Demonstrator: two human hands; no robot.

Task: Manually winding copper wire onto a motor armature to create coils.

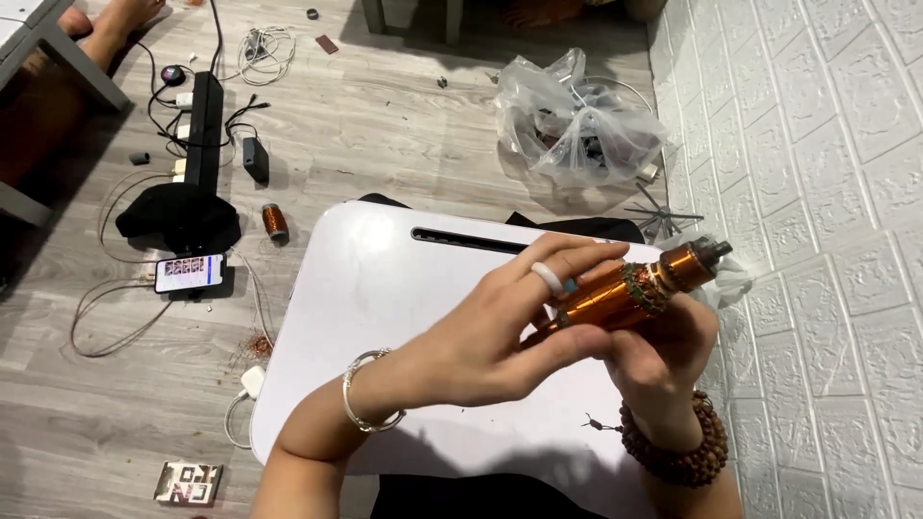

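From my remote seat, going left: a phone (189,273) and power strip (203,130) lie on the grey plank floor (385,125), a small copper spool (275,221) beside them. The white lap table (385,308) sits centre. Above it my left hand (481,336) wraps fingers over the copper coil (630,288), and the right hand (663,360) grips it from beneath. I'd judge a firm, even hold without crushing the windings is best. A plastic bag (577,120) lies by the white brick-pattern wall (827,192)
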